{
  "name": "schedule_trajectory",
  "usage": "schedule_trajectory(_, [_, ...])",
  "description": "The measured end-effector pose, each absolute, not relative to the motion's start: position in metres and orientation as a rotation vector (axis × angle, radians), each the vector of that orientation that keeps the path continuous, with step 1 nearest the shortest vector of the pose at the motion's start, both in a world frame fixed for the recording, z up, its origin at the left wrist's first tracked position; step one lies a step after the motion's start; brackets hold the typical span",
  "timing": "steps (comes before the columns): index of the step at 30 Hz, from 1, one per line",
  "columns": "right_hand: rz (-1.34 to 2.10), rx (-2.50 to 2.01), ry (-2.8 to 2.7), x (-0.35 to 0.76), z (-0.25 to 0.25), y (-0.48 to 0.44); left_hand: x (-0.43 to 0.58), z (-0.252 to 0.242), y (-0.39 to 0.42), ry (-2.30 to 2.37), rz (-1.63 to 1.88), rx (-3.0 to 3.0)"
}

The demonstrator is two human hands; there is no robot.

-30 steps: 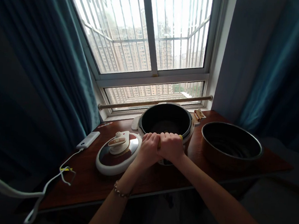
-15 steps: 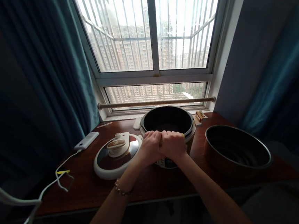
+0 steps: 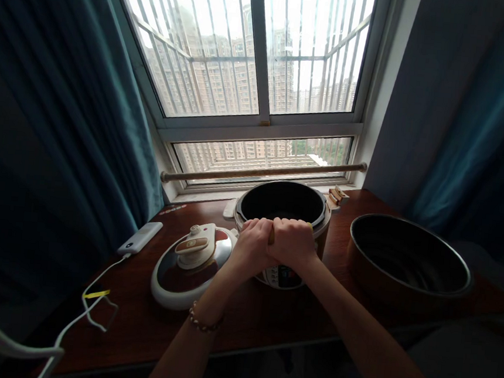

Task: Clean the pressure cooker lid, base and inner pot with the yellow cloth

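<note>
Left grip and right grip clenched tight, side by side, round a mostly hidden yellowish bar at the near side of the open cooker! Lid over to the left on the worktop, dark-lined pot out on the right, window behind them all.

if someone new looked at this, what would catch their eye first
Probably the bright window, top middle. Below it, the left hand and right hand are closed side by side around a mostly hidden yellowish thing, at the near side of the open cooker. Left of the cooker lies its round lid-like cover, and to the right stands a wide dark pot.
</note>
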State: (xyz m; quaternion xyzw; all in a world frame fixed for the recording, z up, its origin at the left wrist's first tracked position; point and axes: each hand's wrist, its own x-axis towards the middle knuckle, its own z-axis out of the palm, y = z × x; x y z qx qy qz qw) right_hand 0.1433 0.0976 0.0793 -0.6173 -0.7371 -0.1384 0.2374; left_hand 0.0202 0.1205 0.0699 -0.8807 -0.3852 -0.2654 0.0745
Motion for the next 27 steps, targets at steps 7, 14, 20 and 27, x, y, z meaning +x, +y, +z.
schedule_trajectory(7, [-0.314, -1.582, -2.216, 0.158, 0.086, 0.102, 0.015, 0.078, 0.121, -1.069, -0.748, -2.743])
schedule_trajectory(14, [-0.225, -1.327, -2.5, 0.181, 0.099, 0.108, 0.02, 0.086, 0.121, -0.96, -0.769, -2.794])
schedule_trajectory(20, [-0.171, -1.219, -2.576, 0.199, 0.102, 0.11, 0.022, 0.093, 0.118, -0.938, -0.753, -2.779])
schedule_trajectory(27, [0.043, -1.153, -2.647, 0.262, 0.108, 0.129, 0.011, 0.076, 0.118, -0.861, -0.794, -2.724])
